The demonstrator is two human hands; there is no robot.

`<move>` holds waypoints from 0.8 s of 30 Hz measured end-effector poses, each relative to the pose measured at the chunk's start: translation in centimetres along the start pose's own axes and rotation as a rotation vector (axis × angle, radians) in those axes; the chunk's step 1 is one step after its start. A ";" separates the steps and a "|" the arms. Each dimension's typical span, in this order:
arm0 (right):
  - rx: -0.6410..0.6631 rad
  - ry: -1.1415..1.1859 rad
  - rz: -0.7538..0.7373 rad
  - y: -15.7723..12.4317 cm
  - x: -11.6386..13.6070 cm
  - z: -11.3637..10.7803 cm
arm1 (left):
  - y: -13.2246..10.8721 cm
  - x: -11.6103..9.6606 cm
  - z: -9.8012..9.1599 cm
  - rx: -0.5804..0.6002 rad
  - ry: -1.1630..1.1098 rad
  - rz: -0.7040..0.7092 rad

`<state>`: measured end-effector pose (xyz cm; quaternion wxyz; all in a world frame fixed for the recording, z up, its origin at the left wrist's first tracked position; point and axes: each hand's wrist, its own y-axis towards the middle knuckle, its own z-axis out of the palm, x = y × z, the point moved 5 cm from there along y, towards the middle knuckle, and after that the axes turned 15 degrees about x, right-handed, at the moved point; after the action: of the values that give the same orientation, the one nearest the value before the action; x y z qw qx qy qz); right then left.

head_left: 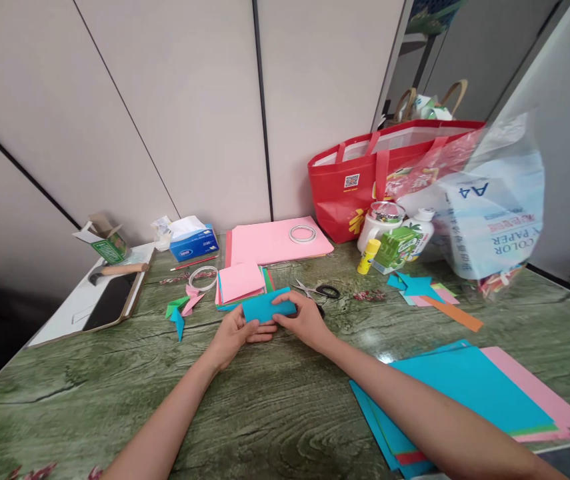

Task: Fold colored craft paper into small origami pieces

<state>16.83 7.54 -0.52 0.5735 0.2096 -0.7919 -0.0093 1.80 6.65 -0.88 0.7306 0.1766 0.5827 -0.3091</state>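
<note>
Head view, sole camera: we see a blue paper piece (pixel 263 307), oblong and apparently folded, held up over the green wood-grain table (pixel 285 427), just on the near side of a stack of small squares (pixel 239 281). Left hand (pixel 229 337) grips its left end, thumb on the face, fingers behind and beneath; right hand (pixel 307 323) pinches the other end, index bent over the upper part, thumb by the lower edge. Number of layers: we cannot tell. Main risk, in our judgement, is a skewed crease: no flat surface backs the paper, so uneven pressure between the two hands could let a layer slip. Too hard a pinch might dent it. We also mark the black-handled scissors (pixel 319 291), blades spread, one loop partly hidden behind the right hand; a careless outward sweep could knock them. The stack's top sheets sit unevenly, so a brush of the knuckles might scatter them. Left of it lie small folded pieces (pixel 178 323) in green, pink and blue, light enough, we suspect, to shift if the left forearm swings wide.
</note>
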 end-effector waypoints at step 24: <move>-0.068 0.518 0.070 0.7 -2.3 -0.5 | 0.0 0.0 -1.2 -0.211 0.032 0.141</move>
<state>17.67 9.08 -2.22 0.7637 0.1581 -0.6248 0.0378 0.87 7.37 -1.22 0.7557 0.1442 0.6096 -0.1911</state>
